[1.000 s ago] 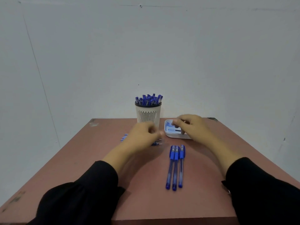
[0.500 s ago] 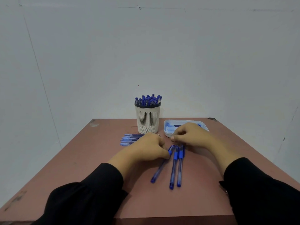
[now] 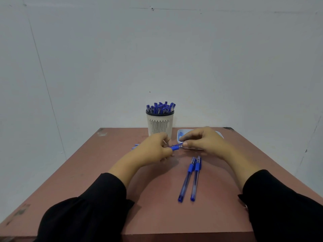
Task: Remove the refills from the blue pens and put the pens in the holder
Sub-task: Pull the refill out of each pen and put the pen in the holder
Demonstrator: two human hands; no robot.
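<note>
Reddish-brown table (image 3: 108, 193) carries a cream slotted holder (image 3: 160, 125) at its far edge, packed with blue pens (image 3: 160, 107) standing upright. Just right of it sits a shallow white tray (image 3: 180, 135), its contents mostly hidden behind the right hand (image 3: 204, 141). Both hands meet above the table, the left hand (image 3: 153, 151) gripping a blue pen (image 3: 175, 147) and the right pinching its tip end. Two more pens (image 3: 191, 179) lie side by side nearer the person.
</note>
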